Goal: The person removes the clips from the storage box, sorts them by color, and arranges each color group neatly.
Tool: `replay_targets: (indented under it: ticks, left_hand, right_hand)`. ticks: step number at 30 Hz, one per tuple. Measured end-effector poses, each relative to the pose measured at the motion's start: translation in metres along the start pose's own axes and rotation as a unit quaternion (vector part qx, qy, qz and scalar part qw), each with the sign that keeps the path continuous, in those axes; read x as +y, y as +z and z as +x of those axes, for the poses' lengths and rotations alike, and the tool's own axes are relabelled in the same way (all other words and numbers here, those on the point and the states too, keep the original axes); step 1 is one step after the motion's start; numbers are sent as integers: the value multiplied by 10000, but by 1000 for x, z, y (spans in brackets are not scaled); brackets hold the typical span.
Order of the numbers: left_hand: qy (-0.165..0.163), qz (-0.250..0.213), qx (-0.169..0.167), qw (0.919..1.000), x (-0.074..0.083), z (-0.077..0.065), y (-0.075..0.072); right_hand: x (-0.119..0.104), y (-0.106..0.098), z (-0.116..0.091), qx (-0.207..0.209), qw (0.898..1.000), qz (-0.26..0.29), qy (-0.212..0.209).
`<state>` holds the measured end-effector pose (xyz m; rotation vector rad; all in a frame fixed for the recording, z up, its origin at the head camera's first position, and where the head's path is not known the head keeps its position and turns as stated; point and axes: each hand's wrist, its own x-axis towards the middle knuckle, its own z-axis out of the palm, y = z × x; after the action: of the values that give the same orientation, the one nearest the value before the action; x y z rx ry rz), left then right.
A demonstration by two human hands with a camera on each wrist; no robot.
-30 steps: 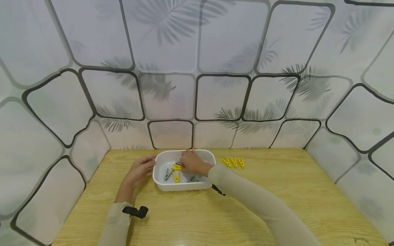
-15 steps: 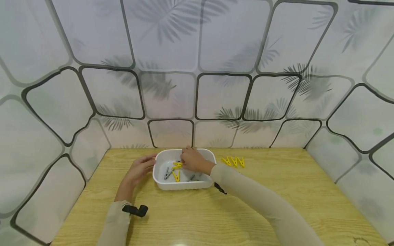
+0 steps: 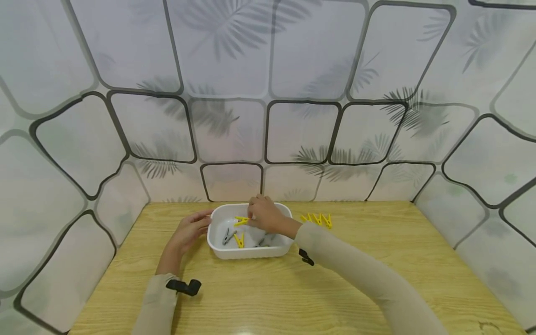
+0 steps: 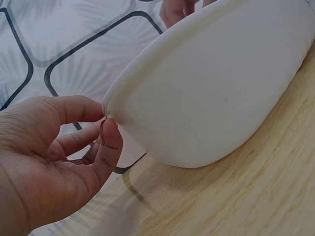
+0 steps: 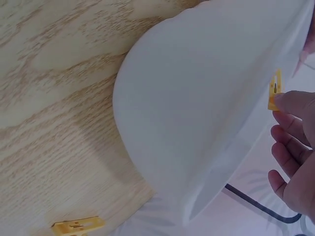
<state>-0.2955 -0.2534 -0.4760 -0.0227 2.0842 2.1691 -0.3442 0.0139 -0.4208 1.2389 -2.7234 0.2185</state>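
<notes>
A white plastic basin [image 3: 251,254] stands on the table with clothespins inside. In the head view, my right hand [image 3: 270,217] is over its back right part and pinches a yellow clothespin [image 5: 274,93] between thumb and index finger; the other fingers are loosely bent. My left hand [image 3: 189,234] is at the basin's left end, and the left wrist view shows its thumb and index finger [image 4: 81,108] pinching the rim. Another yellow clothespin [image 3: 239,240] and a grey clothespin [image 3: 227,237] lie on the basin floor. My right hand and forearm hide part of the inside.
Three yellow clothespins [image 3: 319,220] stand in a row on the wooden table [image 3: 268,298], right of the basin. A patterned curtain [image 3: 234,139] rises behind the table and along both sides. Dark wrist straps [image 3: 184,287] sit on both sleeves.
My right hand has risen and shifted a little right, drawing a yellow clothespin up from the basin floor. The left hand and the basin have stayed in place.
</notes>
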Motion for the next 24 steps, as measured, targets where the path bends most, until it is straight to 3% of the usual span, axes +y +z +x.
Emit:
replay_targets:
  ticks: [13, 24]
  left_hand:
    - [1, 92, -42, 9999, -2, 2, 0]
    - [37, 85, -65, 9999, -2, 0, 0]
  right_hand:
    - [19, -38, -31, 1234, 9915, 404, 40]
    - [59, -57, -78, 2225, 9736, 447, 251]
